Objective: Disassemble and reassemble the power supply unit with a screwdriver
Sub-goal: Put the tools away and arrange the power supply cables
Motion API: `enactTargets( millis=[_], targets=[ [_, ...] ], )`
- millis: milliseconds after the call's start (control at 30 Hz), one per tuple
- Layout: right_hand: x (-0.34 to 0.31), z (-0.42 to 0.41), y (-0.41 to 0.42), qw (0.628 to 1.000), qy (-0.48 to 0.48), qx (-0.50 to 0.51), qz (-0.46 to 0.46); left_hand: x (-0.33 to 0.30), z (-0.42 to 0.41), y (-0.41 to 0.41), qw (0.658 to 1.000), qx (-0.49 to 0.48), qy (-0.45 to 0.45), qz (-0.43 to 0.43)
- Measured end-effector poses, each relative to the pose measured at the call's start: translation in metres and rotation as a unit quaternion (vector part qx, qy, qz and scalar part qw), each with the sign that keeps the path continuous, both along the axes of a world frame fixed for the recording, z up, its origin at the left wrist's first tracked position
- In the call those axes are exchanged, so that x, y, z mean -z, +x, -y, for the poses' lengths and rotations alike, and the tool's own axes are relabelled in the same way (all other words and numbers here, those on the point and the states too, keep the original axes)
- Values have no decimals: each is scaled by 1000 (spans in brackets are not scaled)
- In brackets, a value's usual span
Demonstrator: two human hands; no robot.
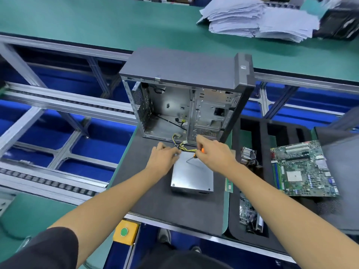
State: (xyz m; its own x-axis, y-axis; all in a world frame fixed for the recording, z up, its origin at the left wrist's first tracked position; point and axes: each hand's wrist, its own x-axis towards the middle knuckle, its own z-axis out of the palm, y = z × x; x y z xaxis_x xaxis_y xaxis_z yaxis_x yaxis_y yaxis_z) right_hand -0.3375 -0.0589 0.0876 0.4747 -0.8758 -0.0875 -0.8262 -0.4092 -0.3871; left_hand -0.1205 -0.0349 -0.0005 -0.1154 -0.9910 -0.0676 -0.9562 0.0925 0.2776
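Observation:
A silver power supply unit (pixel 192 175) lies flat on the dark foam mat (pixel 174 208), its yellow and black cable bundle (pixel 181 145) trailing toward the open computer case (pixel 184 98). My right hand (pixel 211 150) grips an orange-handled screwdriver (pixel 198 153), whose thin shaft slants down to the left onto the unit's top plate. My left hand (pixel 165 157) rests at the unit's far left corner, fingers curled around the cables where they leave the housing.
A motherboard (pixel 303 169) lies on a black foam tray (pixel 250 131) at the right, with a heatsink (pixel 247 155) and other parts in its slots. A RAM stick (pixel 229 184) sits beside the unit. Paper stacks (pixel 256 18) lie far back. Conveyor rails (pixel 48 105) run at left.

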Motion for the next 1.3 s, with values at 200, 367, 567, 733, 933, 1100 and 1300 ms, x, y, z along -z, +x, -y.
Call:
enactTargets(
  millis=[200, 367, 567, 733, 933, 1100, 1300],
  targets=[
    [-1, -9, -8, 1000, 13, 11, 6, -10, 11, -12, 996, -57, 18, -61],
    [2, -17, -16, 999, 13, 20, 24, -11, 11, -21, 995, -88, 13, -42],
    [10, -29, -24, 998, 14, 36, 42, -6, 4, -15, 989, -88, 25, -112],
    [25, -37, -33, 993, 14, 80, 84, 14, -44, -6, 978, -97, 90, -164],
    [64, -52, -39, 973, 120, 174, 96, 28, -93, -11, 863, -123, 155, -465],
    [83, -67, -40, 966, 131, 199, 100, 29, -101, -7, 867, -90, 136, -471],
    [88, -72, -34, 968, 114, 202, 97, 28, -102, -4, 856, -99, 149, -486]
  ],
)
